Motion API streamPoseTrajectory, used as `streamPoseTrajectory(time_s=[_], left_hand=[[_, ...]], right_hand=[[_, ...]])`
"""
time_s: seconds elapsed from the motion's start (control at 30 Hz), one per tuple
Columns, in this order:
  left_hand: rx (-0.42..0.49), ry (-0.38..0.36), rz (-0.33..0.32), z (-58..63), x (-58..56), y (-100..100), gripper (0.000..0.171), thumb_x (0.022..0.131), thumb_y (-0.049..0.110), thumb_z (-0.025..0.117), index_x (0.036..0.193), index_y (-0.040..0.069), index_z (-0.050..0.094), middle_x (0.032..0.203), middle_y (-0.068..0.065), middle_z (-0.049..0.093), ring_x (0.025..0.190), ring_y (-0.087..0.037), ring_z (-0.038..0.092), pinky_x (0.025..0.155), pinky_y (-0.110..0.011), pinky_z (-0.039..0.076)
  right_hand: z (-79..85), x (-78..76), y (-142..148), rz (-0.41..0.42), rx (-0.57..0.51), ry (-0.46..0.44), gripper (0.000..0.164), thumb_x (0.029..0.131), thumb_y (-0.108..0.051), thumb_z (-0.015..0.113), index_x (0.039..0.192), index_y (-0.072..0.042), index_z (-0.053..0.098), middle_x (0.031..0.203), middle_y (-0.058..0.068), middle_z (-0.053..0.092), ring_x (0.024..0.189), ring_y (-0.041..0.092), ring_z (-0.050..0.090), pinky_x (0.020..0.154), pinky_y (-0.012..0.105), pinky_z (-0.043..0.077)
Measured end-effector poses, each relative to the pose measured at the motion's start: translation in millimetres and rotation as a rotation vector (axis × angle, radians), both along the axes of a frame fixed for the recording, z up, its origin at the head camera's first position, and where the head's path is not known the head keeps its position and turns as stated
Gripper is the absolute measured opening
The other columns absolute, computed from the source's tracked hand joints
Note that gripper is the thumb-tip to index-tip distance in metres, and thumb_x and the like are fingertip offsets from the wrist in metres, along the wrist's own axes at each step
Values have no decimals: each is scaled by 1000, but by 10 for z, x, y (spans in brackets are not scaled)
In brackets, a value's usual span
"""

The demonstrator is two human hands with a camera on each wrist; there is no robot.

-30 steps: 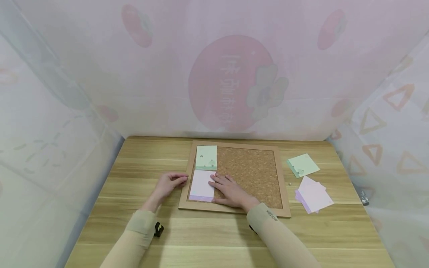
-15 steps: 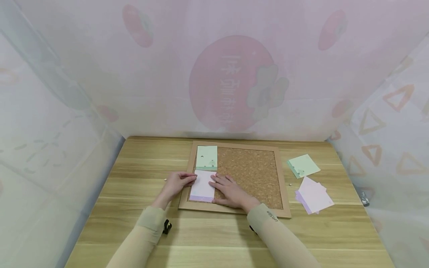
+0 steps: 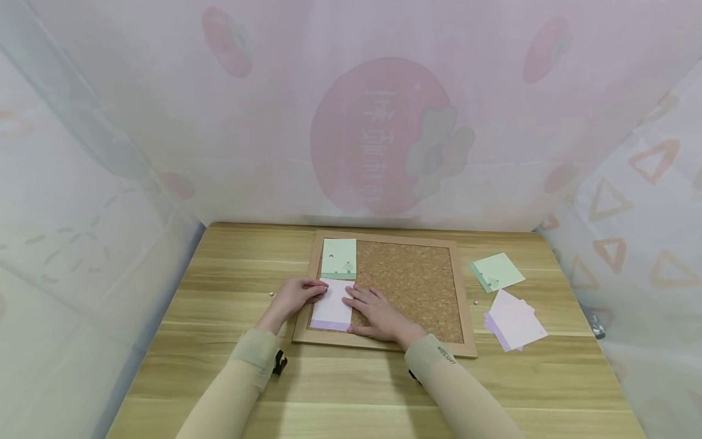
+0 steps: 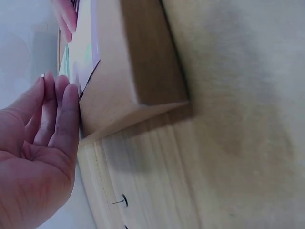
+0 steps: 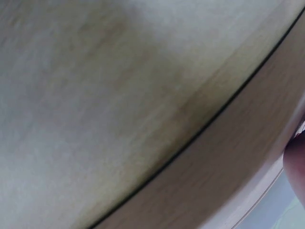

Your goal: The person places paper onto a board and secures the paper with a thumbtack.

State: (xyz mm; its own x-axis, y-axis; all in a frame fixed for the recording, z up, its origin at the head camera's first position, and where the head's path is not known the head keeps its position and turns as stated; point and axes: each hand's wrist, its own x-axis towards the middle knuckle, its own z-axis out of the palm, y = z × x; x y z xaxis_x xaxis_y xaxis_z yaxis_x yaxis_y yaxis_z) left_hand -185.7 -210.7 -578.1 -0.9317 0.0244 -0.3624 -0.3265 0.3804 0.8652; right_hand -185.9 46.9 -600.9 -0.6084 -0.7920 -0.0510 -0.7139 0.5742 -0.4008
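A framed cork board (image 3: pixel 408 283) lies on the table. On its left side a green-edged note (image 3: pixel 339 255) sits above a purple-edged note (image 3: pixel 331 308). My right hand (image 3: pixel 381 314) rests with spread fingers on the purple-edged note's right edge and the cork. My left hand (image 3: pixel 294 297) pinches a thumbtack (image 4: pixel 42 75) between thumb and index finger, at the upper left of that note. Only a little of the tack shows. Whether it touches the paper I cannot tell. In the right wrist view just a fingertip (image 5: pixel 296 164) shows beside the board's frame.
Left of the board a loose thumbtack (image 4: pixel 125 200) lies on the wooden table (image 3: pixel 219 256), with part of another behind it. Right of the board are a small round tack-like piece (image 3: pixel 475 303), a green note (image 3: pixel 497 272) and several overlapping purple notes (image 3: pixel 517 322).
My left hand has moved right, from the board's left frame edge to over the purple-edged note's upper left corner. A small piece on the table at left is now uncovered. The right hand stays put.
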Motion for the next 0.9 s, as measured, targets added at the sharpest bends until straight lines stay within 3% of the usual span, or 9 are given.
streamPoseTrajectory(time_s=[0.2, 0.47, 0.63, 0.9], left_hand=[[0, -35, -90, 26, -89, 7, 23, 96, 17, 68, 110, 2, 75, 109, -13, 76, 92, -11, 72, 83, -27, 61], [-161, -21, -194, 101, -141, 45, 18, 93, 20, 72, 103, 7, 79, 98, -5, 77, 80, -8, 69, 73, -24, 59], [-225, 12, -204, 154, -133, 113, 15, 92, 18, 72, 101, 7, 79, 90, -4, 77, 76, -11, 69, 70, -25, 59], [-253, -22, -150, 134, -161, 163, 13, 92, 17, 72, 97, 8, 79, 78, -2, 72, 68, -8, 64, 63, -21, 56]], right_hand=[[-5, 4, 4, 2, -10, -9, 73, 97, -54, 57, 156, -18, 35, 167, 3, 23, 156, 23, 18, 128, 52, 14], [-30, 2, 7, -6, -3, -7, 73, 97, -55, 56, 157, -19, 34, 168, 1, 22, 157, 21, 17, 128, 51, 13], [-33, -2, 9, -6, -5, -3, 73, 97, -56, 56, 157, -20, 34, 168, 1, 22, 157, 21, 17, 128, 51, 14], [-8, 9, 13, 0, -14, 5, 72, 97, -54, 57, 156, -19, 36, 167, 2, 24, 156, 23, 19, 128, 51, 15]])
